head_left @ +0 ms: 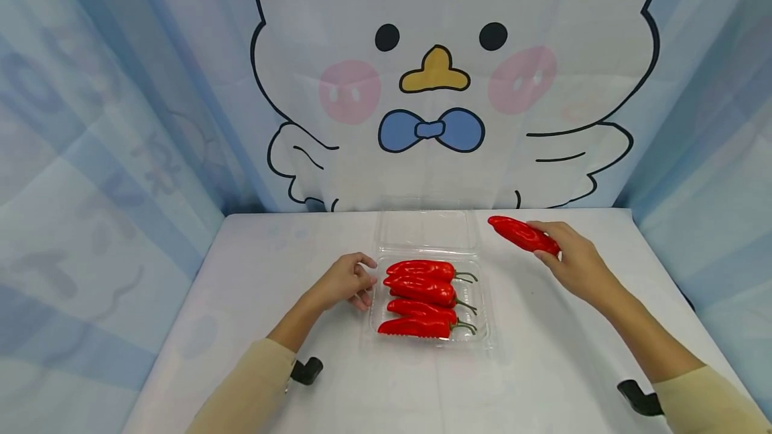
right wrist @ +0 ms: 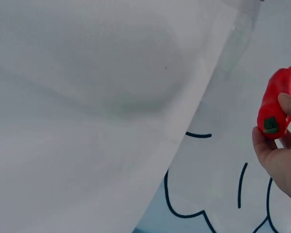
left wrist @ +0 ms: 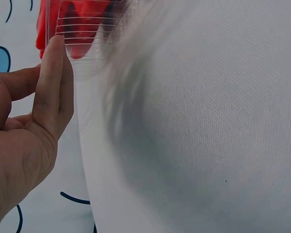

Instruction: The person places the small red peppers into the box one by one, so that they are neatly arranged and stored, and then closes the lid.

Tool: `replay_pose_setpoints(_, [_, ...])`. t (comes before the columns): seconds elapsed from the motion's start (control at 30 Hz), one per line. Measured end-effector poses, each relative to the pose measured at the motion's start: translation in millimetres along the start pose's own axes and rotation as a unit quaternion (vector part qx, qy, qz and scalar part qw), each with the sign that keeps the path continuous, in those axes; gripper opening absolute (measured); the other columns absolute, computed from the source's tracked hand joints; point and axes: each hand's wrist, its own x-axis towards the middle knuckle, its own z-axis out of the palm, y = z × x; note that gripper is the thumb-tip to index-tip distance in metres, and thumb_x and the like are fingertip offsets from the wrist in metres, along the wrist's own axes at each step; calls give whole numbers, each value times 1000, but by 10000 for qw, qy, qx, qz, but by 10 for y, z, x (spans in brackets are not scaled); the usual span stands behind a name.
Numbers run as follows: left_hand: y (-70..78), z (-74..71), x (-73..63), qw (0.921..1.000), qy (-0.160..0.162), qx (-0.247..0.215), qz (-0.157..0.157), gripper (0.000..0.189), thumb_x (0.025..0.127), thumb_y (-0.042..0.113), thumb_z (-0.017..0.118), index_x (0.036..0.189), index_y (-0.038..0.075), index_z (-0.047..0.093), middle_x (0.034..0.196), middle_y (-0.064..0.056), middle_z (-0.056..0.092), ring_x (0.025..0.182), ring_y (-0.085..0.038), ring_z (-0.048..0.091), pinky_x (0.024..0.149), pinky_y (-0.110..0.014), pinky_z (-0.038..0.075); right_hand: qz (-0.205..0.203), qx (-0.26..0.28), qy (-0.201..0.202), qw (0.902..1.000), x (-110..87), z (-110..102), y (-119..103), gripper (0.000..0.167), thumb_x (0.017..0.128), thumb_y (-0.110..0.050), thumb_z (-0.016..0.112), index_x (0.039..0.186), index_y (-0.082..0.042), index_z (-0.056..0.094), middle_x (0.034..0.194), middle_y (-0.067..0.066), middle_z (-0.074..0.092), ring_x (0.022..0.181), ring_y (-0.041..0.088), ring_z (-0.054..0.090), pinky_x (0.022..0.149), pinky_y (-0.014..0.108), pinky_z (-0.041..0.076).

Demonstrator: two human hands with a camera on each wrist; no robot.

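Observation:
In the head view my right hand (head_left: 569, 256) grips a red chili pepper (head_left: 523, 234) above the table's back right. The right wrist view shows this pepper (right wrist: 277, 99) between thumb and fingers, a green stub at its near end. A clear plastic box (head_left: 485, 327) lies mid-table with several red peppers (head_left: 422, 290) in a stack of rows, green stems to the right. Its hinged lid (head_left: 427, 230) is folded back. My left hand (head_left: 346, 281) is at the box's left side; in the left wrist view its extended fingertips touch the ribbed wall (left wrist: 85, 36).
A white cloth covers the table (head_left: 543, 367). Behind it hangs a curtain (head_left: 434, 173) with a cartoon bird, and blue patterned curtains (head_left: 90, 186) stand at both sides. Black straps (head_left: 307, 370) show near each wrist.

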Motion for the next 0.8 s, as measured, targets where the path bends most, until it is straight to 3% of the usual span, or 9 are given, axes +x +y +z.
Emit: replay_pose_setpoints(0.8, [13, -6, -3, 10000, -56, -19, -47, 36, 100, 10, 68, 133, 2, 55, 88, -14, 68, 59, -21, 70, 57, -32, 63, -681, 381, -607, 9951, 14, 266, -643, 59, 87, -1, 80, 140, -15, 59, 131, 10, 65, 115, 30, 67, 88, 47, 64])
